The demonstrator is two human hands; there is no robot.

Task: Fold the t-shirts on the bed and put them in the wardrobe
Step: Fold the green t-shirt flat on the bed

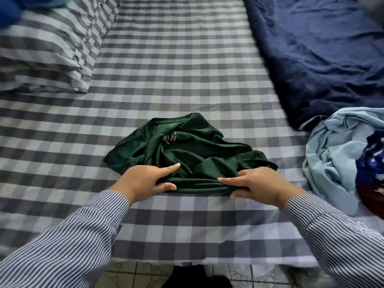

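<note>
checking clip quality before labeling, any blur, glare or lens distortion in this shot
Head view: soft, even light, no glare; wide-angle bending curves the checked sheet lines outward; green t-shirt, left hand and right hand are sharp; the corners smear, especially the blue thing top left and the pillow.

This is a bedroom in a home. A bed fills most of the view, covered with a grey and white checked sheet. A pillow in matching cloth lies at the far left, and a rumpled dark blue blanket at the far right. Loose clothes lie on the sheet: a green t-shirt and a heap of laundry. Patterned floor tiles show below the bed's near edge.
</note>
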